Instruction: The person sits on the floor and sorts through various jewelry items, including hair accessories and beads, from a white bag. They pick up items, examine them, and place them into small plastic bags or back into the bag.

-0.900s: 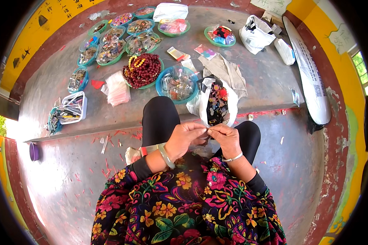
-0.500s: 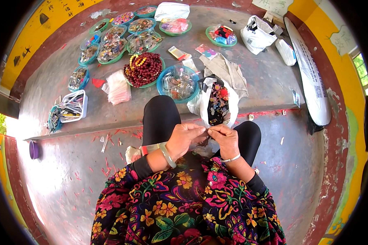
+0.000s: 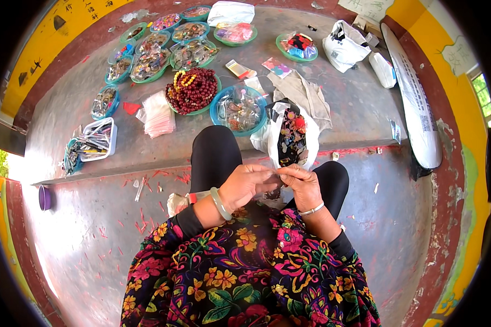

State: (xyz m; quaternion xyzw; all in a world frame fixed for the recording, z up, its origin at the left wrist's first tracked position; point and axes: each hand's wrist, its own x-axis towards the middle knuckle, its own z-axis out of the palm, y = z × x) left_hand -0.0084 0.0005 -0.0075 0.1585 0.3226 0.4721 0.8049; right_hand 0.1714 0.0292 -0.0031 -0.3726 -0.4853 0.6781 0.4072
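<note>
Both hands meet above my lap, just below an open white plastic bag (image 3: 309,150) filled with small dark and colourful trinkets, a red flower-like one (image 3: 299,124) on top. My right hand (image 3: 301,188) is closed, thumb and forefinger pinching the edge of a thin clear plastic bag (image 3: 272,173). My left hand (image 3: 244,186) holds the other side of it with the fingertips, its lower fingers loosened from the pinch. The clear bag barely shows, and I cannot make out its contents. A pale bangle circles my left wrist, a silvery one the right.
Ahead on the raised concrete step are a blue basin (image 3: 215,117) of bagged trinkets, dark red beads (image 3: 193,98), a stack of clear bags (image 3: 159,113) and several more basins. A white tray of pens (image 3: 112,143) stands left. A beige cloth (image 3: 305,92) lies beyond the white bag.
My left hand's fingers have loosened and spread a little from the tight pinch. The right hand keeps its pinch in nearly the same place.
</note>
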